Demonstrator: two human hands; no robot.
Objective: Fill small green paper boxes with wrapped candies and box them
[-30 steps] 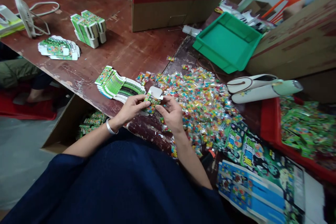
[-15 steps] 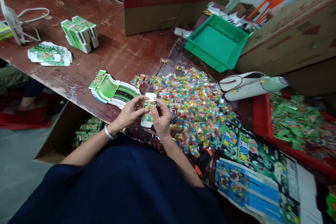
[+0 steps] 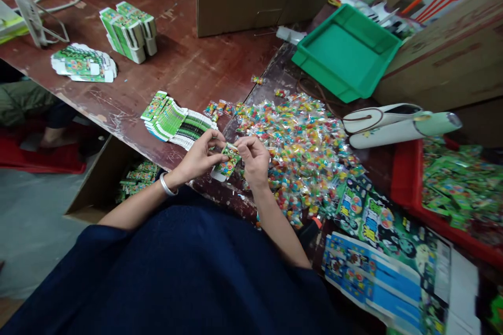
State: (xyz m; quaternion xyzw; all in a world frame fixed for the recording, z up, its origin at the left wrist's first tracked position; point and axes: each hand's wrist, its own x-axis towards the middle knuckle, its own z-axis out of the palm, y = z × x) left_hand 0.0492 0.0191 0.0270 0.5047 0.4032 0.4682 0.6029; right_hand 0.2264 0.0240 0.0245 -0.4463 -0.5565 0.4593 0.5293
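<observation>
My left hand (image 3: pixel 202 156), with a silver bangle at the wrist, grips a small green printed candy box (image 3: pixel 227 163) between thumb and fingers. My right hand (image 3: pixel 254 159) pinches the upper end of that box, where the top flap is mostly covered by the fingers. A white flap sticks out at the box's lower end. Just beyond my left hand lies a fanned row of flat green cartons (image 3: pixel 176 121). To the right of my right hand spreads a heap of clear-wrapped colourful candies (image 3: pixel 302 141).
A green tray (image 3: pixel 349 57) stands behind the candies, near a large cardboard box (image 3: pixel 271 0). At right are a white pouch (image 3: pixel 379 118) and a red crate (image 3: pixel 404 178) of green packets. Printed sheets (image 3: pixel 377 272) lie at front right; an open carton (image 3: pixel 90 188) sits below the table edge.
The white top flap that stood up from the box is now folded down or covered by my fingers. The box has tilted to the right, and the camera view has shifted.
</observation>
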